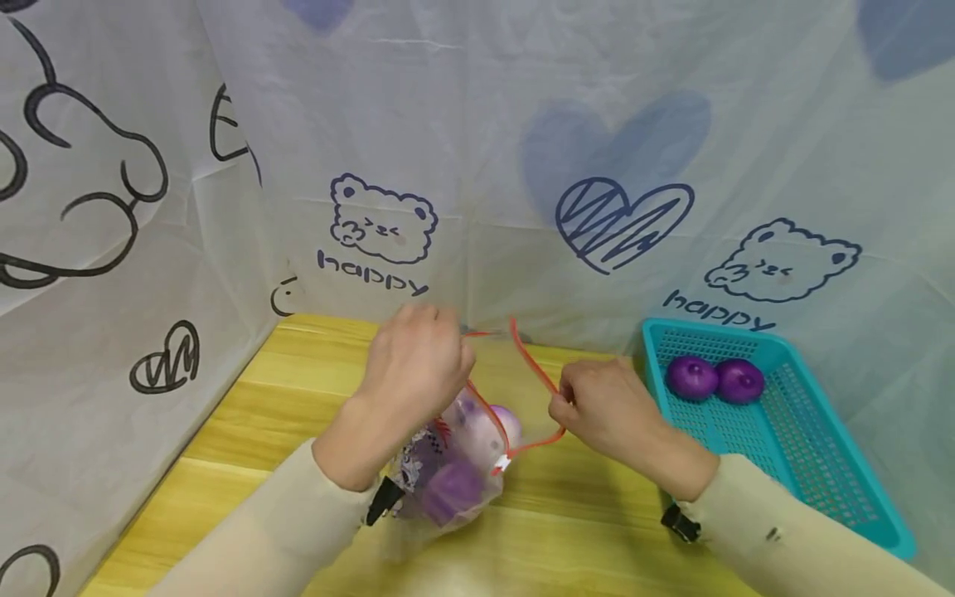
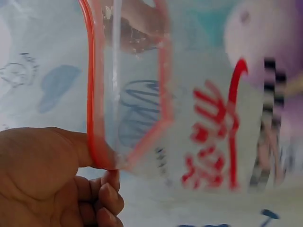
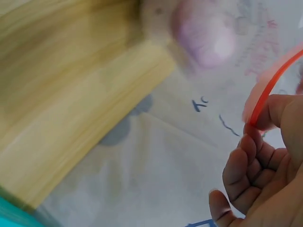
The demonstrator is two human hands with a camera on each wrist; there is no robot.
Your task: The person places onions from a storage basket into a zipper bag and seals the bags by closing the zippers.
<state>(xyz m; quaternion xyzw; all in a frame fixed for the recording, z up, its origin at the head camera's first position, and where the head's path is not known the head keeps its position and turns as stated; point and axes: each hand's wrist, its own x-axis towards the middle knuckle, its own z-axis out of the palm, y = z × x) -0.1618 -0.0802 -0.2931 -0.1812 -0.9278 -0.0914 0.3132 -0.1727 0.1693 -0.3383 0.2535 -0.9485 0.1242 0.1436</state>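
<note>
A clear plastic zip bag [image 1: 455, 493] with a red-orange zip edge [image 1: 533, 365] hangs just above the wooden table, its mouth spread apart. My left hand [image 1: 418, 365] pinches one side of the mouth between thumb and fingers; the left wrist view shows this hand [image 2: 57, 175] at a corner of the red edge [image 2: 91, 94]. Opposite it, my right hand [image 1: 608, 402] pinches the other side, and the right wrist view has that hand's [image 3: 265, 175] thumb and forefinger on the red strip [image 3: 272, 85]. Purple onions [image 3: 206, 35] show blurred through the printed plastic.
To the right stands a turquoise perforated basket [image 1: 843, 464] with two purple onions [image 1: 716, 380] at its far end. Pale printed cloth [image 1: 477, 166] hangs behind and to the left of the yellow wooden table [image 1: 567, 531].
</note>
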